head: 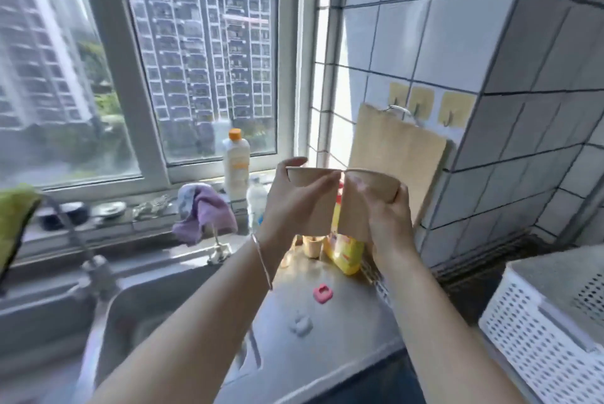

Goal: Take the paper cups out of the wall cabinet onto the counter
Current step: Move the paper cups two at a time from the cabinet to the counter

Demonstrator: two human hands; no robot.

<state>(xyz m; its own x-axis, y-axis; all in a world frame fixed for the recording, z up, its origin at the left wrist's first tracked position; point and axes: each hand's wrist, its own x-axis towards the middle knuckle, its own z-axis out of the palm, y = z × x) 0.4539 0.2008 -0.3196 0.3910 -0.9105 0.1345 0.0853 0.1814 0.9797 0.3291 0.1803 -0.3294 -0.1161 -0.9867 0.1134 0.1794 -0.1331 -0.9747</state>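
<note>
Left hand (295, 204): raised over the tabletop (327, 351), fingers curled round a brown paper cup (315, 197), held upright. Right hand (389, 224): raised alongside, gripping a second paper cup (367, 194), tilted; the rims nearly touch. Below: a third small cup (312, 245), yellow bottle (346, 250), pink piece (323, 293). Behind: hanging cutting board (397, 148). Left: sink (143, 315), faucet (81, 240).
</note>
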